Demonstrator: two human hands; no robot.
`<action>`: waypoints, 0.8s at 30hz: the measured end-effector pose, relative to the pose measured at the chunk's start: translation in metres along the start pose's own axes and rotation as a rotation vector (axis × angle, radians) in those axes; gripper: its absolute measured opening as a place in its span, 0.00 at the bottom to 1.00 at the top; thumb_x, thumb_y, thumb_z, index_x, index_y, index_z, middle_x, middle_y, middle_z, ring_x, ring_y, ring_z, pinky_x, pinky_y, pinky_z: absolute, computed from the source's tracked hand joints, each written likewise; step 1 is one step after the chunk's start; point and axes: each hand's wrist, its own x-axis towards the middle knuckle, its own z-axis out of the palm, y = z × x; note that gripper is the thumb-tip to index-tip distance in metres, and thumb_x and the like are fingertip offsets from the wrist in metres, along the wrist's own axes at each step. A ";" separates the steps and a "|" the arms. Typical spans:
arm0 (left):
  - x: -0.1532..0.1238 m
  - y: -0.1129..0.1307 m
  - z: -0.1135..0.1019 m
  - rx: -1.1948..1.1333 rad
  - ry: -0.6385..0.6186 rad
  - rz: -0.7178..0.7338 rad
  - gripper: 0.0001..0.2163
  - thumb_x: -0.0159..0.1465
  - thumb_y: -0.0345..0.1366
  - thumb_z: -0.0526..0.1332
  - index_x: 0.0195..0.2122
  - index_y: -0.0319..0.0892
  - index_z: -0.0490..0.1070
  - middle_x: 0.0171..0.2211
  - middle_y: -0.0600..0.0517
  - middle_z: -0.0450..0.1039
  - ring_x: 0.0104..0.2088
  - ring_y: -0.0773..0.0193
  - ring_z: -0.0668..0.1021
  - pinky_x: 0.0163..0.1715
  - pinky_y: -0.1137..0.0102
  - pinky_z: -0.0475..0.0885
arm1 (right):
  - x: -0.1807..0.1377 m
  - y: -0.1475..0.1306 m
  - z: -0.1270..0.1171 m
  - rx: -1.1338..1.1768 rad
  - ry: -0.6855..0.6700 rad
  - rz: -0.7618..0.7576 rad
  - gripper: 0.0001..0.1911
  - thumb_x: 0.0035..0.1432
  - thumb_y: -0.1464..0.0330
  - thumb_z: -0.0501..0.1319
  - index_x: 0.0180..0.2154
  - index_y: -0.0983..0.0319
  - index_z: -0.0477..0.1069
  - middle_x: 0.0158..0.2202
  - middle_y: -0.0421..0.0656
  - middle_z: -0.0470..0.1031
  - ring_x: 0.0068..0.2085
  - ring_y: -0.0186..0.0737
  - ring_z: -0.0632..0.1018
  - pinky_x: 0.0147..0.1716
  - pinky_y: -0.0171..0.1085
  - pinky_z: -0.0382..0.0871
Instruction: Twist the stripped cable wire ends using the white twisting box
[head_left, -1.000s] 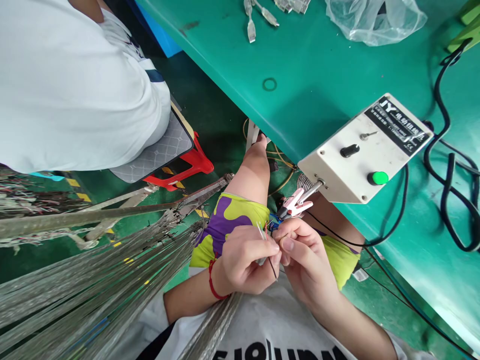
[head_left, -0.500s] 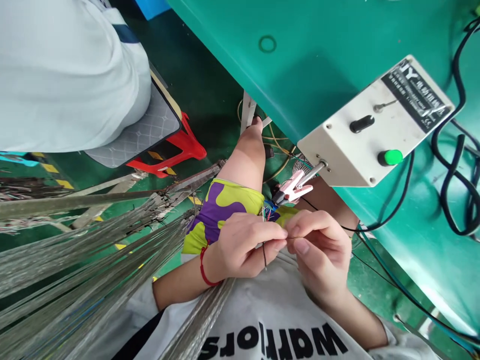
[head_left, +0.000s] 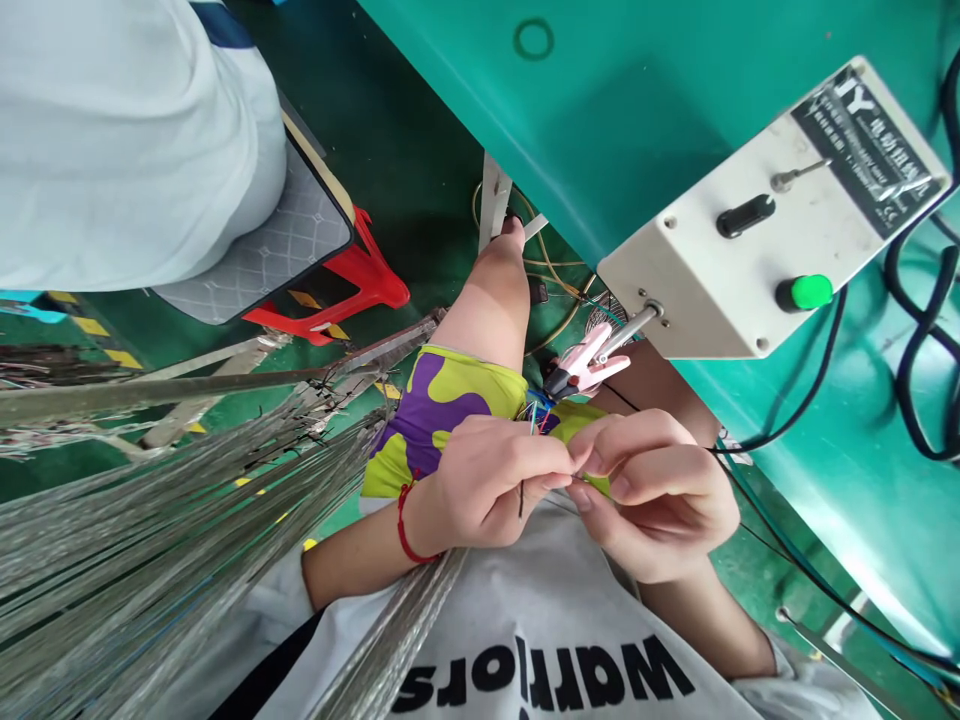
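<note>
**A:** Head cam: our left hand (head_left: 487,480) and right hand (head_left: 660,490) both have their fingers pinched on the thin wires (head_left: 520,497). They're over our lap, just below the pink clip (head_left: 589,362) on the white box (head_left: 750,250).

**B:** Since half a second back we've curled the right hand in tighter, and the box sits higher in view. The wire ends between our fingertips are too small to make out. The grey bundle (head_left: 187,530) runs off the left edge.

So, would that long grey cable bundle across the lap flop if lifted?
Probably floppy: the cable bundle fans into many thin, bending strands. Likely heavy, since the strands run beyond the frame. Loose strands may splay; no tie shows, and the left hand and right hand pinch only thin wires.
</note>
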 end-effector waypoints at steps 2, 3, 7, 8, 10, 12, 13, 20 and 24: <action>-0.001 0.000 0.000 -0.022 -0.003 -0.014 0.09 0.89 0.39 0.61 0.49 0.46 0.77 0.32 0.55 0.86 0.26 0.66 0.81 0.31 0.70 0.75 | 0.000 0.000 0.000 -0.008 -0.014 -0.020 0.23 0.60 0.84 0.74 0.49 0.53 0.80 0.40 0.41 0.83 0.33 0.42 0.85 0.30 0.41 0.90; -0.001 0.000 0.000 -0.034 0.000 -0.019 0.09 0.89 0.39 0.61 0.49 0.46 0.77 0.33 0.55 0.87 0.26 0.66 0.82 0.32 0.71 0.75 | 0.000 0.001 0.000 -0.007 -0.021 -0.028 0.23 0.60 0.84 0.74 0.49 0.53 0.79 0.39 0.40 0.83 0.33 0.42 0.85 0.30 0.41 0.90; -0.001 0.000 0.001 -0.037 0.006 -0.014 0.10 0.90 0.39 0.60 0.48 0.46 0.76 0.33 0.55 0.87 0.26 0.67 0.81 0.32 0.71 0.75 | 0.000 0.001 0.000 0.001 -0.030 -0.039 0.24 0.60 0.86 0.73 0.49 0.54 0.79 0.40 0.41 0.84 0.34 0.42 0.85 0.32 0.42 0.91; -0.001 0.000 0.001 -0.029 0.004 -0.010 0.10 0.90 0.39 0.60 0.48 0.46 0.75 0.33 0.56 0.87 0.26 0.67 0.81 0.31 0.71 0.75 | -0.001 0.002 -0.001 0.001 -0.030 -0.041 0.24 0.60 0.87 0.73 0.49 0.54 0.79 0.41 0.41 0.84 0.35 0.42 0.86 0.32 0.43 0.91; -0.001 0.000 0.001 -0.025 -0.003 -0.007 0.10 0.90 0.38 0.59 0.48 0.46 0.75 0.34 0.56 0.87 0.25 0.68 0.81 0.31 0.71 0.74 | -0.002 0.002 -0.002 -0.002 -0.034 -0.044 0.24 0.60 0.88 0.73 0.49 0.55 0.80 0.42 0.42 0.85 0.36 0.43 0.87 0.33 0.43 0.92; -0.001 0.000 0.002 -0.038 -0.001 -0.015 0.10 0.90 0.39 0.59 0.49 0.46 0.75 0.33 0.56 0.87 0.25 0.68 0.81 0.31 0.71 0.74 | -0.002 0.003 -0.002 -0.006 -0.039 -0.046 0.23 0.62 0.87 0.72 0.49 0.54 0.80 0.42 0.42 0.85 0.36 0.43 0.87 0.33 0.44 0.91; -0.002 0.000 0.002 -0.044 0.000 -0.020 0.10 0.90 0.39 0.59 0.49 0.47 0.75 0.33 0.56 0.86 0.25 0.68 0.81 0.31 0.71 0.74 | -0.003 0.003 -0.002 -0.006 -0.042 -0.047 0.23 0.62 0.86 0.72 0.49 0.54 0.80 0.42 0.42 0.85 0.36 0.43 0.87 0.32 0.44 0.91; -0.003 0.001 0.001 -0.033 -0.012 -0.031 0.09 0.90 0.37 0.59 0.48 0.47 0.75 0.32 0.57 0.85 0.26 0.68 0.81 0.32 0.72 0.75 | -0.003 0.003 -0.001 0.010 -0.048 -0.036 0.23 0.62 0.87 0.72 0.48 0.54 0.81 0.41 0.41 0.84 0.35 0.43 0.86 0.32 0.44 0.89; -0.002 0.001 0.001 -0.022 -0.006 -0.021 0.10 0.90 0.36 0.58 0.48 0.46 0.74 0.33 0.57 0.85 0.26 0.70 0.81 0.32 0.73 0.75 | -0.002 0.003 -0.001 0.018 -0.054 -0.033 0.23 0.62 0.87 0.72 0.49 0.55 0.81 0.41 0.42 0.83 0.35 0.43 0.86 0.32 0.44 0.88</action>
